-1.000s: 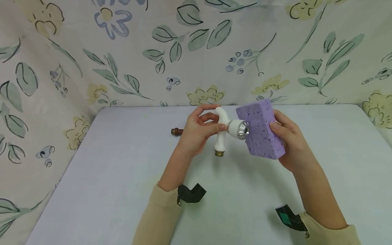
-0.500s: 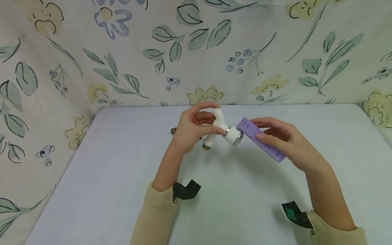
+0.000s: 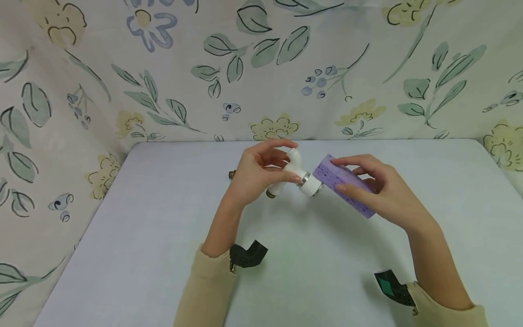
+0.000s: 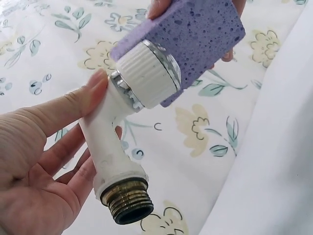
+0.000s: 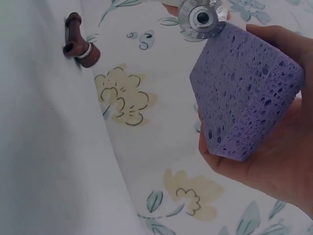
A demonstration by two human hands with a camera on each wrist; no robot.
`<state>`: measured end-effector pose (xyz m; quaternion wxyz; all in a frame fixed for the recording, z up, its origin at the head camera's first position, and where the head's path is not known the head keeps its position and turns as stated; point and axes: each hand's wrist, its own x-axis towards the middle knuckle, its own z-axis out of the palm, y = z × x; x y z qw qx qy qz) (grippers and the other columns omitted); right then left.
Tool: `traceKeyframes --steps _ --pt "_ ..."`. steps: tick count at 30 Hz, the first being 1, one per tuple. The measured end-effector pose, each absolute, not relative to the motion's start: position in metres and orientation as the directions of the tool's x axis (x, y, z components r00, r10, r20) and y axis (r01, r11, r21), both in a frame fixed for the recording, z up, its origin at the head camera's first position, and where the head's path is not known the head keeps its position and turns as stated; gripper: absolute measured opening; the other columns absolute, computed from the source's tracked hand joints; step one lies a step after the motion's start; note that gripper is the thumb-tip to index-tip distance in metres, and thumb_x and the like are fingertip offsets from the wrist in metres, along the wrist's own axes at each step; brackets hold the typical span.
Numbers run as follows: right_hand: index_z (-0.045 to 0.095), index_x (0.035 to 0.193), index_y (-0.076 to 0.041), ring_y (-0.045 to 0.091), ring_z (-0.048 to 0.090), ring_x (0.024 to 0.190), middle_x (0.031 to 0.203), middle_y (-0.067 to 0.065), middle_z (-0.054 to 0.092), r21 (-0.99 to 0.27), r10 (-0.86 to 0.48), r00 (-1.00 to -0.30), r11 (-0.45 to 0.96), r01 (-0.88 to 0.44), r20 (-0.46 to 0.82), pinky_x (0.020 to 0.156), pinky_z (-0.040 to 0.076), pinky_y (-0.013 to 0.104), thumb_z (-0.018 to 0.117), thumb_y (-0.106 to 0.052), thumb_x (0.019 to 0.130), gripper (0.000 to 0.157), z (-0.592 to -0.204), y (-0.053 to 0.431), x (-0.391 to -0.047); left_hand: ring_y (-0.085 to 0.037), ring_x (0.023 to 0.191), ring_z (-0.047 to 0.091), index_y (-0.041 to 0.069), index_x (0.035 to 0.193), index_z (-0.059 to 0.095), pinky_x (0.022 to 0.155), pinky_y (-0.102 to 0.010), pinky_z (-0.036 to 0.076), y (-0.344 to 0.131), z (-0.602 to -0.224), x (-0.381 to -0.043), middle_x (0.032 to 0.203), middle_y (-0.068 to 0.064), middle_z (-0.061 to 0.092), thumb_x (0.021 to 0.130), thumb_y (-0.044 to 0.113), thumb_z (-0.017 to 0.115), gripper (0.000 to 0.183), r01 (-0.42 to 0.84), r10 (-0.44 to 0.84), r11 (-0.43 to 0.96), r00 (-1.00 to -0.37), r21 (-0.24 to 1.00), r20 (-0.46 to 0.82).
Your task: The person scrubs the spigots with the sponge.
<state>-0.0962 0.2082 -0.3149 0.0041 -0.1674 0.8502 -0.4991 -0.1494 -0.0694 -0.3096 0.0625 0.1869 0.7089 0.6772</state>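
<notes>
My left hand holds a white tap above the table, thumb on one side of its body and fingers behind. The tap is tilted; its brass threaded end points down toward the wrist camera in the left wrist view. Its ribbed white knob with a chrome face is turned toward the sponge. My right hand grips a purple sponge between thumb and fingers. One corner of the sponge meets the rim of the knob's chrome face.
A brown tap-like fitting lies on the white table near its far edge, mostly hidden behind the left hand in the head view. A floral curtain hangs behind and at the left. Black wrist cameras sit at both beige sleeves.
The tap has tilted, its threaded end swinging left and its knob turning down. The sponge has turned from broad face to edge-on, with the right hand coming over it. Both hands keep their holds.
</notes>
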Motion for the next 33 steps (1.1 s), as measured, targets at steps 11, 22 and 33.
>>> traceKeyframes --steps 11,22,33 --pt "0.071 0.137 -0.025 0.012 0.052 0.115 0.135 -0.005 0.059 -0.781 -0.199 -0.949 0.54 -0.315 0.246 0.084 0.047 0.012 0.082 -0.015 0.091 0.047 -0.31 0.2 -0.091 -0.027 0.093 0.073 0.005 0.127 0.072 0.079 -0.036 0.063 -0.067 -0.308 -0.148 0.104 -0.015 0.075 0.076 -0.006 0.091 0.056 0.216 0.332 0.067 -0.925 0.974 0.182" --pt "0.077 0.128 -0.017 0.007 0.048 0.124 0.133 0.004 0.059 -0.685 -0.156 -0.883 0.577 -0.446 0.443 0.088 0.04 0.017 0.091 -0.002 0.074 0.058 -0.308 0.193 -0.088 -0.019 0.082 0.067 0.008 0.125 0.071 0.07 -0.027 0.059 -0.06 -0.31 -0.147 0.088 -0.006 0.071 0.076 -0.003 0.092 0.054 0.068 0.224 0.042 -0.973 0.997 0.057" --pt "0.079 0.123 -0.016 0.026 0.052 0.111 0.133 0.016 0.06 -0.523 -0.23 -0.799 0.65 -0.551 0.556 0.08 0.039 0.017 0.095 -0.008 0.066 0.059 -0.307 0.191 -0.088 -0.017 0.076 0.066 0.011 0.119 0.07 0.066 -0.026 0.061 -0.052 -0.311 -0.145 0.078 -0.004 0.066 0.077 -0.002 0.093 0.049 -0.08 0.133 0.001 -0.988 0.997 -0.08"
